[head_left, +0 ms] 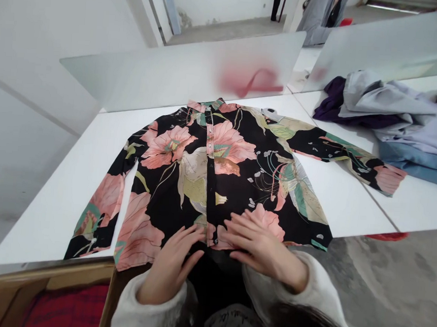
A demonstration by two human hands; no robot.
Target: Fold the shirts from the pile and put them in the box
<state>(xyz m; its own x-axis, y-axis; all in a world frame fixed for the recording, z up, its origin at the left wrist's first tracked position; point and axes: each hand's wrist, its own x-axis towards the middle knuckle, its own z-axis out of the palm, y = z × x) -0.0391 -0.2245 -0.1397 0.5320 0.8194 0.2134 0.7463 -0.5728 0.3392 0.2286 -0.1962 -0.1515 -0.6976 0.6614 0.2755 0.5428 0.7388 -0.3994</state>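
Observation:
A black shirt [217,183] with large pink and green flowers lies spread flat, front up, on a white table [64,193], both sleeves stretched out to the sides. My left hand [171,266] rests on the shirt's lower hem just left of the button strip, fingers stretched out and flat. My right hand [261,242] lies flat on the hem just right of the strip, fingers spread and pointing left. Neither hand holds anything. White fleecy cuffs cover both wrists.
A pile of clothes [391,120] in purple, grey, lilac and blue lies on the adjoining table at the right. A frosted divider panel [179,75] stands behind the shirt. A cardboard box [43,296] with red fabric sits at lower left. Someone's grey garment [320,14] shows beyond the panel.

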